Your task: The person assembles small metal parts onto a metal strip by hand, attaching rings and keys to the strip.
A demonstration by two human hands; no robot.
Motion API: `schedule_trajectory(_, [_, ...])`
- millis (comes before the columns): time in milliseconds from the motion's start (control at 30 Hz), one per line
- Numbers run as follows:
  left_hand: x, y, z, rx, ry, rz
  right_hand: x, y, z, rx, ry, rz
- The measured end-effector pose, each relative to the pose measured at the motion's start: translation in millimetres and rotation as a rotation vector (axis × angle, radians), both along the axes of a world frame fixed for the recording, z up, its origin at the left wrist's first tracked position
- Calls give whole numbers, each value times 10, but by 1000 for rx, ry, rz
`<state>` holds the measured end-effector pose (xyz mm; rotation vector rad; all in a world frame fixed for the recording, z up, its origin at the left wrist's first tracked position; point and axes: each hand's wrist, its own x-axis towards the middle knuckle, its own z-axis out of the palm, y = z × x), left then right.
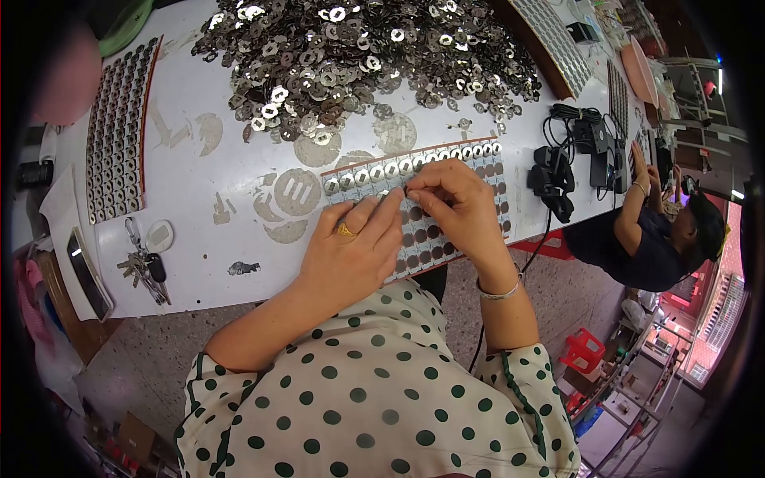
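A red-edged board [495,177] with rows of round places lies at the table's front edge. Shiny flat metal pieces [376,173] with cut-out centres sit along its far row; nearer rows show dark round spots. My left hand [351,243], with a gold ring, rests over the board's left part, its fingers curled together; what they hold, if anything, is hidden. The thumb and index finger of my right hand [458,199] are pinched beside the left fingertips, over the second row. Whatever is in that pinch is too small to name.
A big heap of loose metal pieces [358,60] covers the table's far middle. Filled boards stand left [119,131] and far right [550,40]. Keys [143,267] and a phone [89,275] lie left; black cables and adapters [590,139] right. Another person [657,231] works at the right.
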<state>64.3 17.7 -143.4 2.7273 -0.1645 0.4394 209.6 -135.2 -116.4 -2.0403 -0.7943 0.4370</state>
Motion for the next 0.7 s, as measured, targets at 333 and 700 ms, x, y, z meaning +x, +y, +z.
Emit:
schedule_trajectory(333, [6, -7, -19, 4, -19, 8, -74, 22, 4, -35, -51, -62])
schedule_trajectory(700, [-13, -19, -32, -7, -35, 7, -47, -10, 28, -128, 100, -27])
